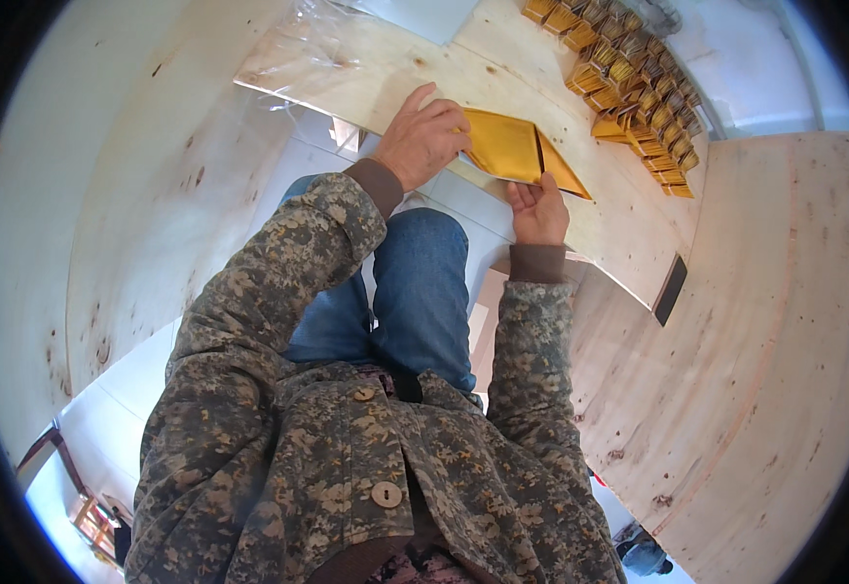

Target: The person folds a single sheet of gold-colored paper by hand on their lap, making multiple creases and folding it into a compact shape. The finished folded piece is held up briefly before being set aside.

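Note:
A shiny gold sheet of paper (502, 139) lies at the near edge of the wooden table, with a folded, pointed flap at its right end. My left hand (423, 134) is closed on the paper's left end, its fingers curled and the thumb partly hidden. At the near edge, beside the dark fold line, my right hand (539, 208) pinches the paper between thumb and fingers.
Several rows of folded gold paper pieces (629, 83) stand at the table's far right. Clear plastic wrap (313, 44) lies at the far left, near a pale sheet (424, 15). A dark strip (671, 289) sits at the table's right corner. Wooden panels (736, 341) rise on both sides.

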`<act>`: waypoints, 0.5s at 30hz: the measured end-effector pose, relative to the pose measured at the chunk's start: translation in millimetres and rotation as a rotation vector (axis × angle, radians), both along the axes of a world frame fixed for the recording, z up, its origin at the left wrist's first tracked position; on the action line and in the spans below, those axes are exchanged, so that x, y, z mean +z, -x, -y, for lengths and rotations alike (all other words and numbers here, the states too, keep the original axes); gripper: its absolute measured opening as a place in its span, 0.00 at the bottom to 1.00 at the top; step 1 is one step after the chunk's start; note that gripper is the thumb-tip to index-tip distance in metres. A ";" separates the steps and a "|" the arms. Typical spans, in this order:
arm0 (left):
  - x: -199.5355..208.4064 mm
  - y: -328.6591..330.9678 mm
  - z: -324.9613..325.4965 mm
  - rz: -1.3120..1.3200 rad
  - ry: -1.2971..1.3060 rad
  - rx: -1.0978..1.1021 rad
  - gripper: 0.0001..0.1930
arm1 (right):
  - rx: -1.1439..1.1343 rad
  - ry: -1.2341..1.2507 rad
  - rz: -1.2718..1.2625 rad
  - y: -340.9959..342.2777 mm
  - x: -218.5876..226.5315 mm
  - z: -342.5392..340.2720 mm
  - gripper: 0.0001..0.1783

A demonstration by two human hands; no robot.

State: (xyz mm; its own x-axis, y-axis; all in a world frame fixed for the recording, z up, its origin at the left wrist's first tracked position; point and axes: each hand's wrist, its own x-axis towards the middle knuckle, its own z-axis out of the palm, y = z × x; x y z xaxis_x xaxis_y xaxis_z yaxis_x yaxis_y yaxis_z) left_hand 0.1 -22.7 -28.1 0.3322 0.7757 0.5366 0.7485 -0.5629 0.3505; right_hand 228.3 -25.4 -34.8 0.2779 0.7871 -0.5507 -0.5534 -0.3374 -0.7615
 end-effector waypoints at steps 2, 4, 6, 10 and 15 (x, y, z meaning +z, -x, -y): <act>-3.5 2.0 -2.4 -0.055 -0.017 -0.033 0.05 | 0.104 0.040 0.020 -7.0 6.8 11.2 0.21; -6.5 2.3 -2.8 -0.043 0.006 -0.057 0.05 | 0.186 0.076 0.046 -13.9 17.8 26.7 0.27; -8.9 1.0 -1.6 -0.044 0.079 -0.077 0.04 | 0.201 0.157 0.052 -20.9 31.6 40.6 0.28; -10.8 0.8 -2.5 -0.044 0.189 -0.077 0.03 | 0.501 0.187 0.433 -23.9 51.3 63.3 0.22; -9.2 0.9 -4.9 -0.025 0.242 -0.055 0.03 | 0.468 -0.663 1.265 7.6 38.6 49.3 0.15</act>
